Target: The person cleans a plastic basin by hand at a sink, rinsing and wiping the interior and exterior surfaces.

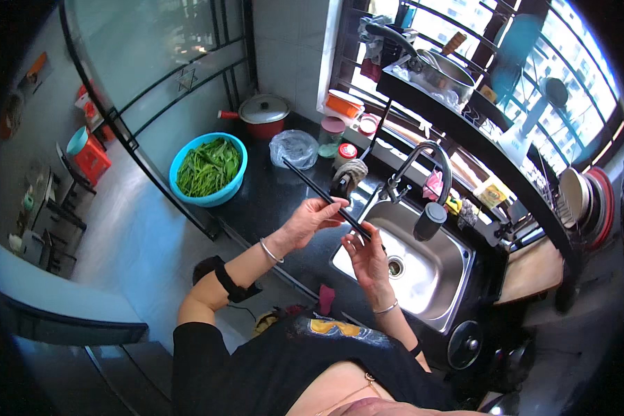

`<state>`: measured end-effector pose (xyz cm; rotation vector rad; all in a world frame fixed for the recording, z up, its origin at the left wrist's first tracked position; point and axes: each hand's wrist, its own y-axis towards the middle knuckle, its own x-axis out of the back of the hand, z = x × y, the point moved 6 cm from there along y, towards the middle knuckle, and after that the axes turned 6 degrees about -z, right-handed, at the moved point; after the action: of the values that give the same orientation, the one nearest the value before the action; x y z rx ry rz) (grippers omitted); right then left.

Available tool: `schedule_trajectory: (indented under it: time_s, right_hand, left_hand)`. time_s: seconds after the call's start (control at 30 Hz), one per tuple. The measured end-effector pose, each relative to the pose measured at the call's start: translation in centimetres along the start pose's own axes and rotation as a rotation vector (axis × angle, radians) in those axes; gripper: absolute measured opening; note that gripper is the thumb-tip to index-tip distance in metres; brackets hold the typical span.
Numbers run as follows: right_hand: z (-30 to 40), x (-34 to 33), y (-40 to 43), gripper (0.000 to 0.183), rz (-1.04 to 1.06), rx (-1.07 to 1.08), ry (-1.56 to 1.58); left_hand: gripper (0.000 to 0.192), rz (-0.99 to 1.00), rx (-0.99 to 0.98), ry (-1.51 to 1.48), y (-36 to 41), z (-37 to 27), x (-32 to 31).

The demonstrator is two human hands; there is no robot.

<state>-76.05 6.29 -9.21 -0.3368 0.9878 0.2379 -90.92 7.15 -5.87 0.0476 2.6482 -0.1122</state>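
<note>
Black chopsticks (308, 181), apparently a pair, slant across in front of me, held in the air by both hands. My left hand (314, 218) pinches them near the middle between thumb and fingers. Closer to their lower right end, my right hand (368, 255) grips them, fingers partly curled. The right hand is over the near left rim of a stainless steel sink (426, 291), and the left is over the black countertop (262, 213). Left of the hands, a blue plastic basin (176, 188) holds leafy greens (208, 169).
A tall faucet (439, 156) arches over the sink. Behind the chopsticks are a clear plastic bag (293, 148), lidded jars (332, 136) and a red lidded pot (264, 117). A dark shelf (478, 127) overhangs the back. A glass lid (465, 344) is at the sink's right.
</note>
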Motion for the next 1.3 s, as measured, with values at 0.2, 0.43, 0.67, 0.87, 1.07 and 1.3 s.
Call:
schedule_trajectory:
  time_s: [0.2, 0.43, 0.67, 0.87, 1.07, 1.3]
  right_hand:
    - [-0.1, -2.8, -1.0, 0.056, 0.333, 0.031, -0.162]
    - [5.3, 6.2, -3.2, 0.041, -0.242, 0.037, -0.423]
    - [8.8, 10.4, -5.6, 0.025, -0.410, 0.192, -0.457]
    - [10.2, 11.3, -7.1, 0.018, -0.547, 0.330, -0.529]
    - [11.0, 14.0, -10.3, 0.021, -0.708, 0.393, -0.745]
    - [11.1, 17.4, -14.0, 0.020, -0.906, 0.479, -1.211]
  left_hand:
    - [0.020, 0.085, 0.052, 0.029, 1.1, -5.0, -0.4]
    - [0.022, -0.146, -0.502, 0.394, 4.0, -24.7, 2.9]
    - [0.019, -0.429, -0.995, 0.705, 11.7, -40.6, -1.8]
    - [0.021, -0.340, -1.101, 0.882, 20.2, -43.6, -10.0]
    - [0.018, -0.237, -1.073, 0.869, 28.9, -43.1, -12.3]
    - [0.020, -0.084, -0.669, 1.195, 33.7, -37.6, -12.3]
